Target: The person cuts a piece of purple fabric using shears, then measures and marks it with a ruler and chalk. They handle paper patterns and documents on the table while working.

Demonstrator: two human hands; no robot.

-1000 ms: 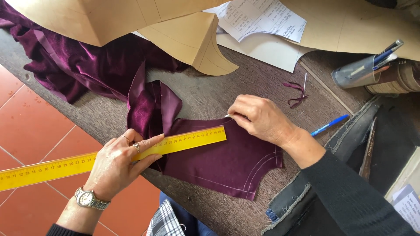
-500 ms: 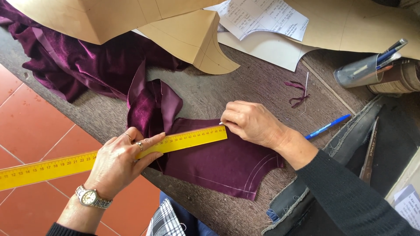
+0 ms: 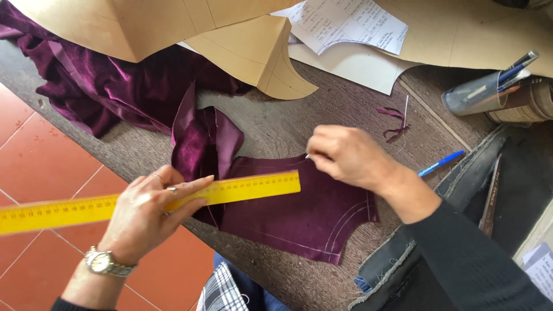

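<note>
— Where do we stand with the velvet piece (image 3: 299, 210)?

— It lies flat on the counter (image 3: 288, 124), low in the middle of the frame, a purple cut panel with pale lines along its lower and right edges. We have the yellow ruler (image 3: 144, 198) laid across its upper edge, running off to the left of the frame.

— And our hands?

— They are apart. The left hand (image 3: 152, 216) presses flat on the ruler, fingers spread, pinning it over the cloth. The right hand (image 3: 348, 155) is curled just past the ruler's right end, fingertips pinched on something small and pale (image 3: 308, 156) at the panel's top edge; we cannot tell whether it is chalk or a pin.

— So which step is this?

— We judge it to be measuring or marking along the straight edge. The next stroke would call for the ruler to stay put, since velvet slips.

— What lies beyond?

— More purple velvet (image 3: 103, 86) heaped at upper left, tan paper patterns (image 3: 253, 52) above it, a written sheet (image 3: 345, 23) at the top, thread scraps (image 3: 394, 124) and a blue pen (image 3: 440, 163) right of our hand.

— Any containers?

— One: a grey pouch or holder (image 3: 478, 95) lying on its side at upper right, with pens (image 3: 518, 66) poking out of its mouth. What else it holds we cannot see.
</note>
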